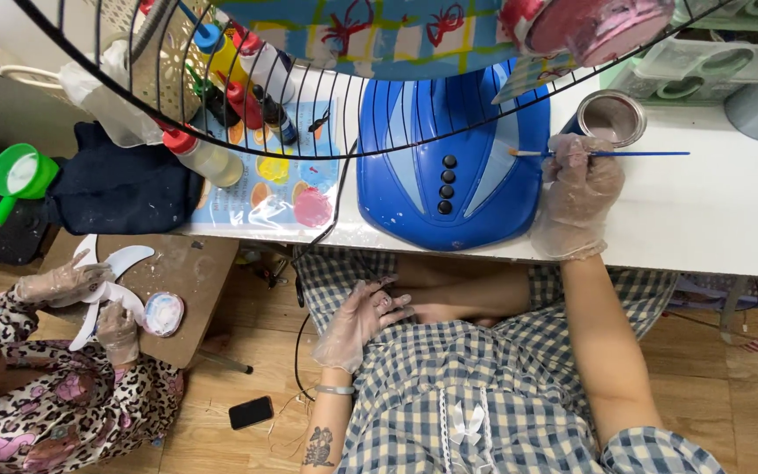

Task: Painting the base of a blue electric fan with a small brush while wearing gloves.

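Note:
My right hand (pixel 576 197), in a clear plastic glove, holds a thin blue paintbrush (pixel 607 154) level over the white table (pixel 712 219), its tip toward a blue plastic fan base (pixel 449 167) with a row of black buttons. A small metal tin (pixel 611 116) stands just behind that hand. My left hand (pixel 357 320), also gloved, rests on my lap below the table edge, fingers apart, holding nothing. A black wire fan grille (pixel 247 114) arcs across the top of the view.
Paint bottles (pixel 243 92) and a paint-smeared sheet (pixel 282 189) lie at the table's left. Another person in leopard print at lower left holds white fan blades (pixel 111 290) over a low wooden stool (pixel 190 281). A black phone (pixel 251 412) lies on the wood floor.

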